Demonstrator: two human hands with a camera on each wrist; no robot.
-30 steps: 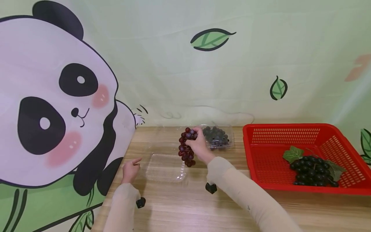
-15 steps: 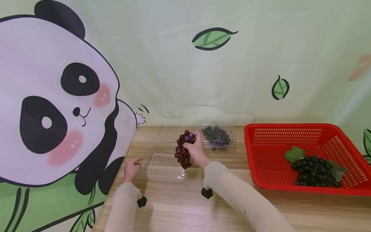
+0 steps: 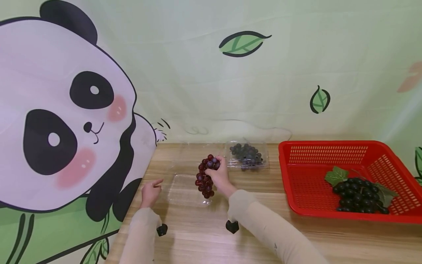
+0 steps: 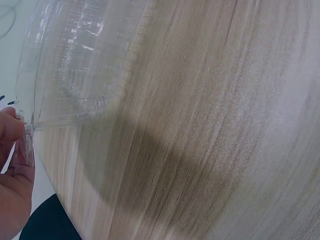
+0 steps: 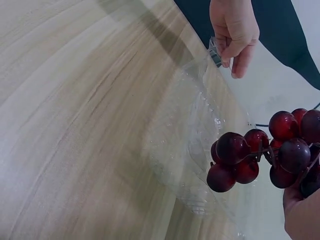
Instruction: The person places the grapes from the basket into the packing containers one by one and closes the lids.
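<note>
A bunch of red grapes (image 3: 204, 183) hangs from my right hand (image 3: 221, 179), which grips its upper end in the head view. Beneath the bunch lies a clear plastic clamshell box (image 3: 179, 190) with its lid raised behind it. At the box's left side, my left hand (image 3: 151, 194) pinches a clear tab on the edge, as the left wrist view shows with the fingers (image 4: 17, 170) on the plastic. In the right wrist view the grapes (image 5: 292, 155) hang over the box (image 5: 175, 135), and part of my right hand (image 5: 306, 215) is out of frame.
A second clear box (image 3: 265, 156) holding dark grapes stands at the back of the wooden table (image 3: 197, 238). To the right is a red plastic basket (image 3: 301, 190) with black grapes (image 3: 359, 196) and leaves. A panda-printed cloth (image 3: 184, 73) hangs behind.
My right hand has carried the red grapes left and lower, over the open box. The left hand keeps its place at the box edge. The head view shifts slightly.
</note>
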